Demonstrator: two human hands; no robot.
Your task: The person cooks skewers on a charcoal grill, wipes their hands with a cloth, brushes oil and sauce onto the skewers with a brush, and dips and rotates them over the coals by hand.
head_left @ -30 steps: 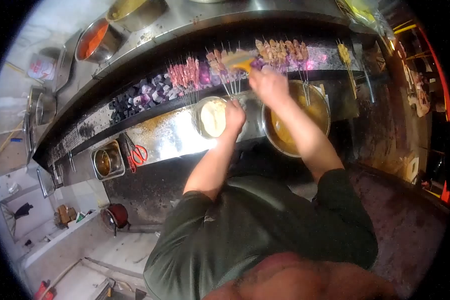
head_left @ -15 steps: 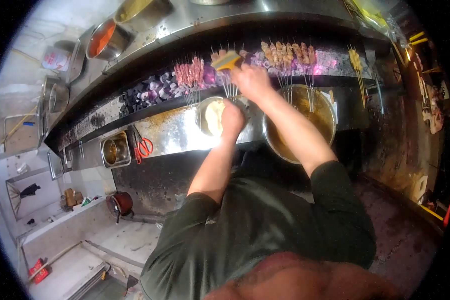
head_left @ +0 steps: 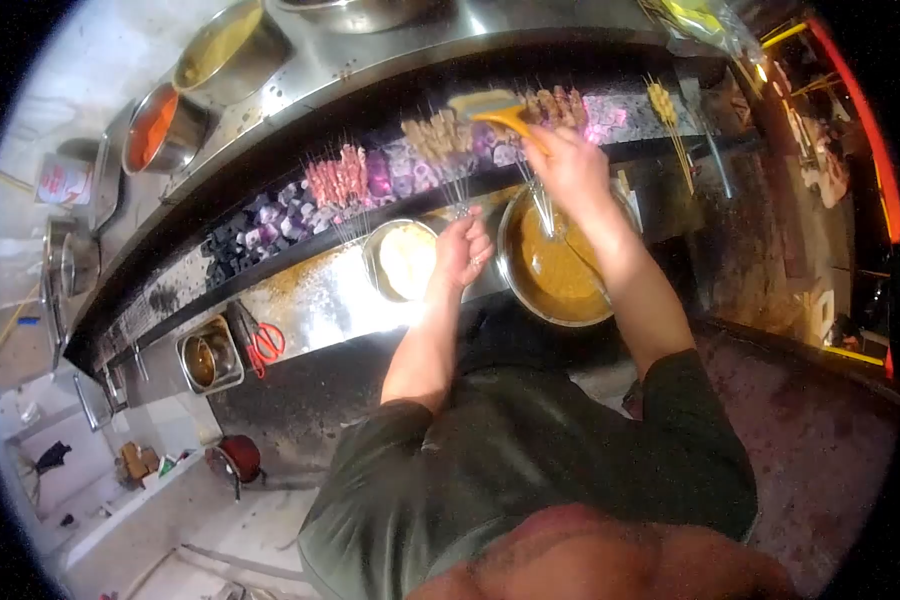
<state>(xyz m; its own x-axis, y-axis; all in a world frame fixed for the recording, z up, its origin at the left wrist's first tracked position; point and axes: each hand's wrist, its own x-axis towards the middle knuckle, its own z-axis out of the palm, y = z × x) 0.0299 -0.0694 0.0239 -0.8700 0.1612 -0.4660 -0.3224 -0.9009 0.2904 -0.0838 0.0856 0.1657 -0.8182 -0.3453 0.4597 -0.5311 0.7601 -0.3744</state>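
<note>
Through the head camera I see the fingers of my left hand (head_left: 460, 252) closed around the lower ends of meat skewers (head_left: 436, 138), whose meat lies beyond those fingers, over glowing coals (head_left: 402, 170). My right hand's (head_left: 576, 182) fingers are clamped on an orange-handled brush (head_left: 508, 117); its blurred head is just beyond and right of that meat. Left of the left fingers, a bowl of pale contents (head_left: 406, 262) sits on the surface (head_left: 315, 305), with redder skewers (head_left: 337, 177) beyond it. Nearer me than the right fingers is a large bowl of brown sauce (head_left: 562, 275).
</note>
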